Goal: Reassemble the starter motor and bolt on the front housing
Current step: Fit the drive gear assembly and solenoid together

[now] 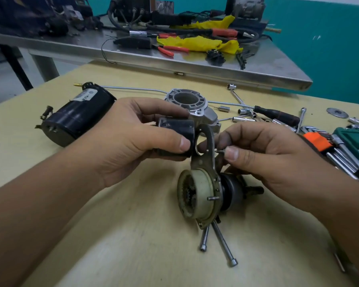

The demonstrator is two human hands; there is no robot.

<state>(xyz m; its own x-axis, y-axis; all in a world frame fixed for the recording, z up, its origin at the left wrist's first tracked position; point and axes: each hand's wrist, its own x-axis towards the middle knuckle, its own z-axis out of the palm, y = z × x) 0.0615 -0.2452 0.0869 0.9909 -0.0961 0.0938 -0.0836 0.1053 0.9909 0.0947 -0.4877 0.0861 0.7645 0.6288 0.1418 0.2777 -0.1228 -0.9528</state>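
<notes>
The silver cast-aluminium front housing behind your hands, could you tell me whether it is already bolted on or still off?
Still off. The silver cast-aluminium front housing sits alone on the table, and two long steel bolts lie loose.

A repair workshop is shown. Sockets [224,108], hex keys [319,141] and a T-handle wrench [237,95] are scattered on a wooden desk [133,235]; red-handled pliers [170,49], cables and yellow rags [203,43] are spread over a steel desk [174,63] behind it.

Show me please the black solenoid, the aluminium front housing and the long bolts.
black solenoid [177,131], head view, its side.
aluminium front housing [207,119], head view, its body.
long bolts [224,244], head view, one shank.
</notes>
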